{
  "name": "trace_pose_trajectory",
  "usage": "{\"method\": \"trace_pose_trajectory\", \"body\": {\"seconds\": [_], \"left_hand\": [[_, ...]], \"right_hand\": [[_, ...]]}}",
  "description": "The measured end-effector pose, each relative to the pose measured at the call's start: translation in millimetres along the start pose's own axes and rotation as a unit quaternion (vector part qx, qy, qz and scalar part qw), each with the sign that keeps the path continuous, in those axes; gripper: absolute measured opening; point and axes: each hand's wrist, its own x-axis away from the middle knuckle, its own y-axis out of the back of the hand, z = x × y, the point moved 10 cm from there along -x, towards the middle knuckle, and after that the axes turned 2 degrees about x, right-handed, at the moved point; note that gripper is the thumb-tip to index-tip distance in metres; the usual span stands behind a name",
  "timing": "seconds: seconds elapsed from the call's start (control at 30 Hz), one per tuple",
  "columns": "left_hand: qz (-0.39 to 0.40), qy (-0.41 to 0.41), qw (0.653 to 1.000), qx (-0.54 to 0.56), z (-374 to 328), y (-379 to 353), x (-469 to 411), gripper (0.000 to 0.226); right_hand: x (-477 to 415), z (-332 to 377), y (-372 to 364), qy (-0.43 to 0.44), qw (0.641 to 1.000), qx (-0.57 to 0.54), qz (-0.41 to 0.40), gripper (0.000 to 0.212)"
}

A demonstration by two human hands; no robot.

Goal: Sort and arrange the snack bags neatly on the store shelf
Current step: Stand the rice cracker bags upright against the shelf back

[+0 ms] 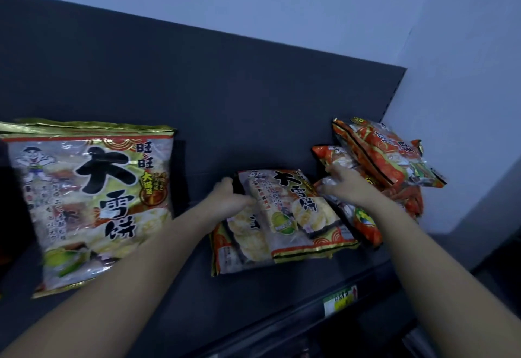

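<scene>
We were mid-sort: our left hand (229, 197) curled round the top edge of the green-and-gold bag (293, 216) lying flat on the shelf (282, 295), while our right hand (344, 185) gripped into the red bags (380, 154) heaped just beside it. Next, we judged, the flat bag needed standing upright by its standing twin (84, 202) at the left.

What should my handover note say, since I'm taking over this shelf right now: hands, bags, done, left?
Left hand: fingers grip the far left corner of the gold-trimmed clear plastic rice-cracker bag lying flat mid-shelf, over another like it.
Right hand: on the heap of red-orange plastic snack bags at the right end; grip unclear.
Done: one large gold-trimmed bag leans at the left against the dark grey shelf back panel.
Left: stand the middle bags beside it, tidy the red heap.
</scene>
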Motion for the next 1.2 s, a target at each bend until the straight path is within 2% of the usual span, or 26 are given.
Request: {"method": "trace_pose_trajectory", "body": {"seconds": [0.1,0.23,0.33,0.43,0.5,0.57,0.6,0.67,0.73,0.8,0.9,0.93,1.03,1.1,1.13,1.2], "left_hand": [[0.026,0.007,1.0,-0.01,15.4,-14.3,6.5,0.08],[0.022,-0.002,0.998,-0.052,21.1,-32.6,11.9,0.057],[0.014,-0.012,0.994,-0.11,21.2,-49.1,11.9,0.089],[0.015,0.013,0.993,-0.114,31.3,-66.6,8.8,0.083],[-0.006,0.016,0.991,-0.131,34.7,-73.5,4.8,0.086],[-0.03,0.001,0.989,-0.145,33.9,-76.9,1.6,0.082],[-0.035,0.002,0.988,-0.149,35.8,-78.8,-0.4,0.079],[-0.042,-0.001,0.989,-0.145,36.3,-79.8,-1.4,0.074],[-0.041,-0.001,0.991,-0.128,36.1,-78.3,0.1,0.071],[-0.028,-0.003,0.996,-0.087,36.2,-76.7,0.7,0.073],[-0.01,0.006,0.999,0.043,43.3,-71.5,-1.1,0.085],[-0.008,0.005,0.995,0.098,47.8,-68.9,-3.0,0.078],[0.012,-0.016,0.979,0.202,38.3,-52.5,15.9,0.029],[0.014,-0.045,0.974,0.221,30.1,-34.5,29.1,0.023],[0.004,-0.067,0.975,0.214,24.9,-22.9,35.7,0.024],[-0.025,-0.113,0.976,0.186,12.3,2.7,54.4,0.032]], "right_hand": [[15.5,-15.4,-25.5,-0.043,0.998,-0.017,0.033,0.063],[29.2,-36.7,-47.4,-0.094,0.991,-0.085,0.046,0.075],[33.7,-49.1,-61.1,-0.127,0.982,-0.133,0.045,0.071],[31.9,-60.4,-76.3,-0.148,0.973,-0.166,0.055,0.077],[27.9,-67.9,-84.4,-0.161,0.968,-0.182,0.065,0.062],[26.6,-69.1,-92.4,-0.164,0.958,-0.223,0.077,0.028],[26.7,-67.7,-96.0,-0.163,0.952,-0.246,0.082,0.022],[26.9,-68.5,-102.5,-0.167,0.944,-0.27,0.086,0.034],[26.0,-70.4,-106.6,-0.175,0.938,-0.286,0.085,0.047],[25.8,-72.6,-108.9,-0.19,0.93,-0.303,0.086,0.051],[28.2,-66.3,-107.4,-0.192,0.919,-0.336,0.072,0.038],[30.3,-60.7,-105.3,-0.183,0.917,-0.347,0.065,0.031],[35.8,-42.7,-94.0,-0.146,0.918,-0.368,0.023,0.019],[43.0,-23.3,-85.9,-0.111,0.919,-0.378,-0.001,0.021],[45.8,-15.0,-84.0,-0.095,0.919,-0.382,-0.01,0.027],[52.5,0.8,-81.2,-0.075,0.914,-0.397,-0.033,0.057]]}}
